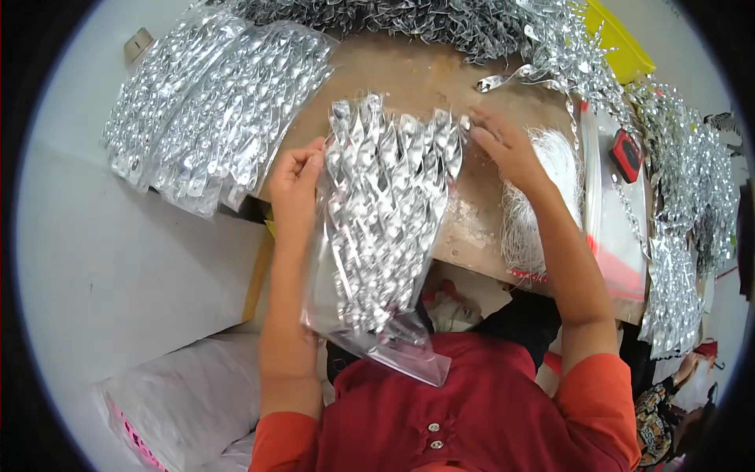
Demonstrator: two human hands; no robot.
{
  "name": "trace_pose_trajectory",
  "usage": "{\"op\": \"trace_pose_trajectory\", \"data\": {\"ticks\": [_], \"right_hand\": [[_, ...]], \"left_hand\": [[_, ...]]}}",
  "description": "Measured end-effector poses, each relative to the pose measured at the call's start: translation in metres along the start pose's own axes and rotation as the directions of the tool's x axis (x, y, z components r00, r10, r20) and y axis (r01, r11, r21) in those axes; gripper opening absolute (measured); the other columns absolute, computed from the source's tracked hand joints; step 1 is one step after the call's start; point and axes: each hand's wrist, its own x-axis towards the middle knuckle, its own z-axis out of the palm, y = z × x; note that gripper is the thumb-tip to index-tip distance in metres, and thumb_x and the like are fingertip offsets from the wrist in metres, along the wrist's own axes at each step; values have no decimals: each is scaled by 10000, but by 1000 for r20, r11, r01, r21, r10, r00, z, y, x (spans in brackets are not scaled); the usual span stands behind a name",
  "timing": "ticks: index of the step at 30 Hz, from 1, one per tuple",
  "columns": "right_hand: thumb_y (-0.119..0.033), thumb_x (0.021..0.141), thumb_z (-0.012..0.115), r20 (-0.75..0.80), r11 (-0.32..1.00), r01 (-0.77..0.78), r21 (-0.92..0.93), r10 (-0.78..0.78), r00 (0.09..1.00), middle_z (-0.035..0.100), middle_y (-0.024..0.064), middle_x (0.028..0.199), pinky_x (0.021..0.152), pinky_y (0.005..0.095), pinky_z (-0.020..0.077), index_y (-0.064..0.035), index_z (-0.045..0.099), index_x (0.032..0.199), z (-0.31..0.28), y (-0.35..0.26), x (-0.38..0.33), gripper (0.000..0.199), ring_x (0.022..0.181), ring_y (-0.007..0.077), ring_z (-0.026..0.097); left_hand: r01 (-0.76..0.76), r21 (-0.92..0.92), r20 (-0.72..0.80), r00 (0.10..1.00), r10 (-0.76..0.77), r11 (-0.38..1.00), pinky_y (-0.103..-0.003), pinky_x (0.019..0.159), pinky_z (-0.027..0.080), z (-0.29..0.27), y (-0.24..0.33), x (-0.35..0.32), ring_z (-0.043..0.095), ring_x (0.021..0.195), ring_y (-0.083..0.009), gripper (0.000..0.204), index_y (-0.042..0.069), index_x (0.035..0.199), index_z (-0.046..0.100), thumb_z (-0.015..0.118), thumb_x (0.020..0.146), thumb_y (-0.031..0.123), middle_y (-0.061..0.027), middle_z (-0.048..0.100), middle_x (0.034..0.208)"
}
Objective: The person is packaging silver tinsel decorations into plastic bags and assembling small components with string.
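Observation:
A clear plastic bag (318,295) filled with twisted silver foil strips (385,197) is in front of me, over the table's near edge. My left hand (296,179) is closed on the bag's left edge near the top, thumb against the fingers. The strips' upper ends fan out toward the far side, and the bag's loose bottom flap folds toward my lap. Beside the upper right corner of the strips is my right hand (507,149), thumb and fingers apart at their tips. Slight blur hides whether those fingertips touch the bag.
Filled bags of silver strips (212,110) lie at the table's left. A dark silver heap (393,20) lines the far edge. Right of my arm are a white string bundle (543,181), flat plastic bags (617,252), a red-black tape measure (626,156) and a yellow bin (621,47).

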Motion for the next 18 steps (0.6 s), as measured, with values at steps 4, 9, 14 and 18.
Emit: {"op": "trace_pose_trajectory", "data": {"ticks": [4,9,14,18], "right_hand": [[-207,854,593,-165,971,-27,-238,-13,986,616,54,823,663,262,438,-21,625,1009,-2,-10,-36,244,742,121,548],[-253,844,608,47,953,-95,-289,113,992,585,62,667,565,264,422,-5,644,906,22,-21,-55,258,611,116,542],[-239,839,616,52,963,-160,-217,175,983,565,23,612,508,244,398,-8,631,842,25,-20,-47,231,545,88,516],[-289,792,615,35,954,-246,-174,256,966,615,71,629,553,318,435,-56,648,770,30,-18,-44,236,554,185,571]], "left_hand": [[18,-4,43,999,-17,1000,-253,904,407,-9,-6,3,546,1022,-145,128,-27,976,574,552,870,42,-157,560,1180],[71,114,100,992,-83,991,-254,911,398,-17,2,0,536,1014,-144,266,-20,1105,536,576,860,78,-123,552,1147],[179,110,82,979,-189,978,-231,782,446,-26,14,-8,550,894,-115,357,-19,1175,490,587,847,85,-106,556,1112],[260,72,107,958,-266,963,-211,654,466,-29,15,-6,559,792,-93,398,-26,1205,470,586,838,76,-109,546,1133]]}}
